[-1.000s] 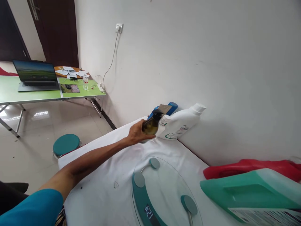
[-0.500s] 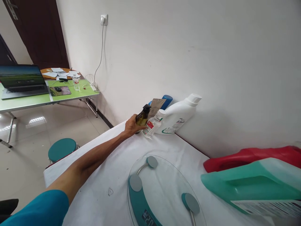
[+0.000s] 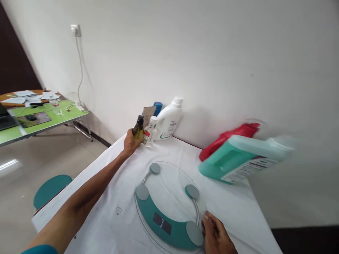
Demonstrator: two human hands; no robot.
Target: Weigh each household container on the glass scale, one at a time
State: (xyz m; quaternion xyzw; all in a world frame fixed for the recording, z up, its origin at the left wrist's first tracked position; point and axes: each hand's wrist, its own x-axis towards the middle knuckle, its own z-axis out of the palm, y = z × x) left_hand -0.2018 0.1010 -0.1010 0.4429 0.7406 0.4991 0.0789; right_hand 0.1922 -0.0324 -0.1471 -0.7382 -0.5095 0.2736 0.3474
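My left hand (image 3: 130, 142) reaches to the back of the white-covered table. It is closed round a dark olive bottle (image 3: 138, 129) with a black top. Touching or very near its fingers is a clear bottle (image 3: 150, 133) with a white cap and red label. At the lower right my right hand (image 3: 219, 235) is closed at the rim of a round glass scale (image 3: 169, 187); its fingertips are partly hidden. The scale has teal and grey parts and a small dark display.
Behind the clear bottle stand a white jug (image 3: 169, 121), a brown packet (image 3: 148, 114) and a blue-capped container (image 3: 158, 107). A red bottle (image 3: 225, 139) and a green jug (image 3: 235, 158) stand by the wall on the right. A teal stool (image 3: 51, 192) is beside the table.
The view has swung right. My right hand has come into view at the scale's rim. My left hand stays at the olive bottle. The scale's display reads differently.
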